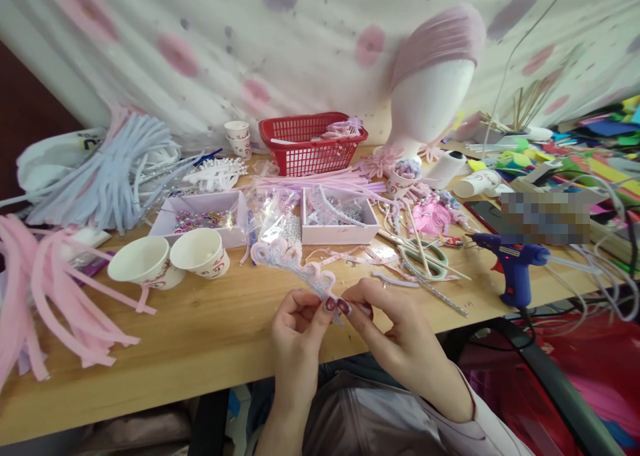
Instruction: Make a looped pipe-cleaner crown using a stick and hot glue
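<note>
A pink and pale-blue pipe-cleaner strip (295, 265), bent into a row of scalloped loops, is held just over the table's front edge. My left hand (300, 329) pinches its near end between thumb and fingers. Right beside it, my right hand (393, 336) is closed on the same end, the two thumbs almost touching. The fingers hide the very tip of the strip. Beyond the hands lie green-handled scissors (425, 259), a silvery twisted stem (443, 296) and a purple box (340, 235) of small trimmings. A blue glue gun (517, 266) stands to the right.
Pink pipe cleaners (65, 289) and pale-blue ones (110, 169) are heaped at the left. Paper cups (140, 263) stand near a bead box (200, 219). Behind are a red basket (313, 153) and a white mannequin head (430, 99). A chair armrest (540, 376) is at lower right.
</note>
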Demonstrator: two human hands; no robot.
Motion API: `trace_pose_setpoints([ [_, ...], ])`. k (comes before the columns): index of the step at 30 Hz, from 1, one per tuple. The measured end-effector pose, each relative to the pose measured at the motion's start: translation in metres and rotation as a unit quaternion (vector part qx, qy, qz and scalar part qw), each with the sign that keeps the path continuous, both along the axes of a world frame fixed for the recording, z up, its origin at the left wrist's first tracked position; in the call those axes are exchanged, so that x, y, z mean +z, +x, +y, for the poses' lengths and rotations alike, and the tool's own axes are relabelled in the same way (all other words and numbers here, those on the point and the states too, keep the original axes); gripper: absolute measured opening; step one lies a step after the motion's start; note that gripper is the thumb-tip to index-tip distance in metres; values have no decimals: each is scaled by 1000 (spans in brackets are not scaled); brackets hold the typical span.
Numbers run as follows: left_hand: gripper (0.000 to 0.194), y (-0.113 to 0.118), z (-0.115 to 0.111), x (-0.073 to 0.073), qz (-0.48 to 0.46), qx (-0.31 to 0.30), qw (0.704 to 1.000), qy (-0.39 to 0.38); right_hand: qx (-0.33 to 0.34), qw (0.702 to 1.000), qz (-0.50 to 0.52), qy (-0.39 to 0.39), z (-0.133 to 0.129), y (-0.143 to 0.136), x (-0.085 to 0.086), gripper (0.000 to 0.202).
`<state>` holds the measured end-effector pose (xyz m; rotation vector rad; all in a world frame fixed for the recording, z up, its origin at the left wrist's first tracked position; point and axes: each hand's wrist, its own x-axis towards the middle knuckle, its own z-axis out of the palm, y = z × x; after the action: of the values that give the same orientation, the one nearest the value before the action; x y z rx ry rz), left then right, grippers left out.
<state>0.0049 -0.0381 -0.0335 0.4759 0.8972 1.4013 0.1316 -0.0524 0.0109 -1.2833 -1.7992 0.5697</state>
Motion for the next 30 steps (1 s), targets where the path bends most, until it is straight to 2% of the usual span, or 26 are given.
trace_pose_setpoints([
  [7,39,0,-1,0,14,4,1000,-9,-15,999,36,-34,-4,3,-2,13],
  [15,40,1,-1,2,12,11,1000,-16,-48,989,134,-36,1,-4,-21,7],
  [19,40,1,-2,1,12,13,1000,-17,-51,991,120,8,0,-5,-22,11],
  [25,38,0,-2,2,0,7,1000,-19,-5,997,71,38,0,1,-17,27],
  [30,36,0,-2,4,-1,-1,1000,-14,-24,995,15,93,-1,1,-16,31],
])
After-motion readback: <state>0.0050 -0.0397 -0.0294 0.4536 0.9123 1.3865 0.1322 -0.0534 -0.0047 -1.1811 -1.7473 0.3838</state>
